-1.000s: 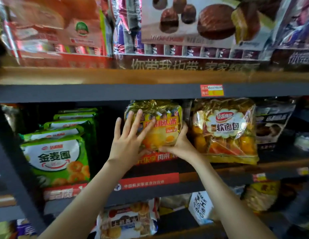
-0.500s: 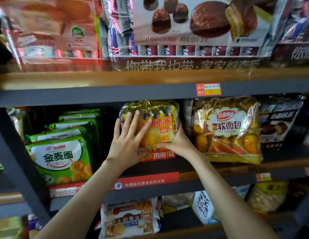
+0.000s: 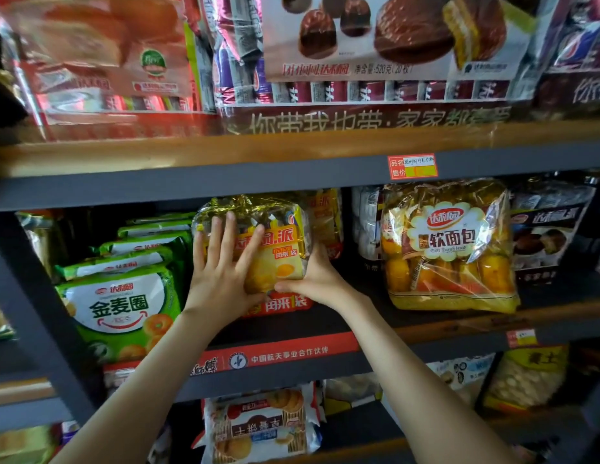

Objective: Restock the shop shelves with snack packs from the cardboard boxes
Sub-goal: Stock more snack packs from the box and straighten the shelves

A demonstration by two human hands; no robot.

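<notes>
The left hand is pressing spread fingers on the yellow snack pack; the right hand is cupping its lower corner, fingers hidden. It is standing on the middle shelf beside green packs.

Dark grey metal shelving with wood-toned boards. Above the left hand and right hand, a grey rail under a brown board edge; up and right of the right hand, a red price label stuck on that rail. Under both hands, a dark shelf board, fronted just below by a red strip with white print. Left of the left hand, a grey upright slanting downward. Down and right of the right hand, a small red label. Bright, glary light above the hands; dim recesses beside them.
</notes>
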